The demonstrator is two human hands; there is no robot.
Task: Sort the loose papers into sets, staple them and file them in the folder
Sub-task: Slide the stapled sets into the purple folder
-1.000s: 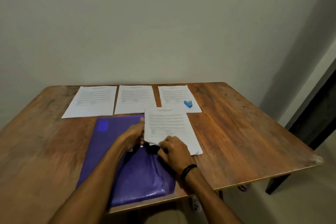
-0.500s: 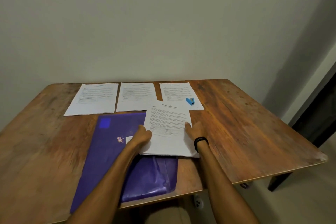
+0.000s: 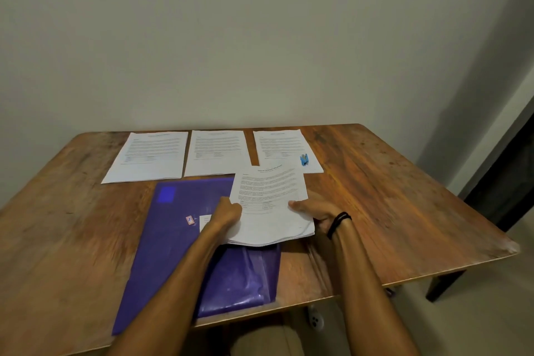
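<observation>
The loose stack (image 3: pixel 271 205) lies at the centre of the counter (image 3: pixel 404 196), its left portion overlapping the purple folder (image 3: pixel 179 240) and its near edge raised and fanned, so several sheets show. I hold it from both sides. The left hand (image 3: pixel 228 211) grips the 9 o'clock edge with the thumb on top, and the right hand (image 3: pixel 315 211), with a black wristband (image 3: pixel 338 222), grips the 3 o'clock edge the same way. On both hands the fingers are out of sight beneath the sheets, so I judge them wrapped under the stack rather than spread. One second ago both hands were bunched at the stack's 6 o'clock edge, over the folder's pocket. Since then they have parted to the two sides, and the near edge has come up off the folder. I read this as the stack being taken in hand for the next round of sorting. From the stack, three laid-out sets sit along the far edge: one at 10 o'clock (image 3: pixel 150 156), one at 11 o'clock (image 3: pixel 216 152) and one at 1 o'clock (image 3: pixel 284 149). The stack's far edge touches or overlaps the last one. A blue stapler (image 3: pixel 304 159) rests on that 1 o'clock set, apparently untouched. The folder lies flat, running towards 7 o'clock, and I cannot tell whether anything is filed in it. Sorting appears unfinished, and I cannot tell whether any set is stapled.
</observation>
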